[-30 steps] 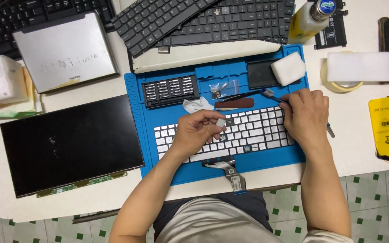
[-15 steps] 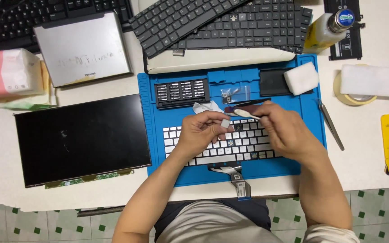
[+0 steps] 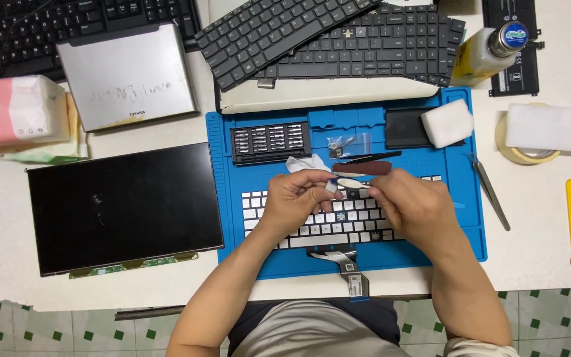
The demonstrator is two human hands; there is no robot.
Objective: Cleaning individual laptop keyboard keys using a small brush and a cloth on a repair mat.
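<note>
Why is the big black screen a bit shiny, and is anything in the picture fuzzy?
Head view: even, bright light with only soft shadows; the black screen panel shows a faint pale glare patch; the left hand and right hand are slightly soft; the white keyboard and blue mat look sharp.

— What carries it all?
— A white worktop [image 3: 550,218], evenly lit, no hard shadows. Its near edge runs across the lower part of the view, and a thin dark strip shows under that edge at the left.

— And beneath?
— A floor [image 3: 550,317] of pale tiles with small dark green squares at the corners. It shows along the bottom on both sides and in a narrow band down the left edge.

— Walls, windows?
— None in view; the camera looks straight down.

— Anything odd about the worktop's outline?
— Its left edge steps inward partway down, so floor shows beside it there.
</note>
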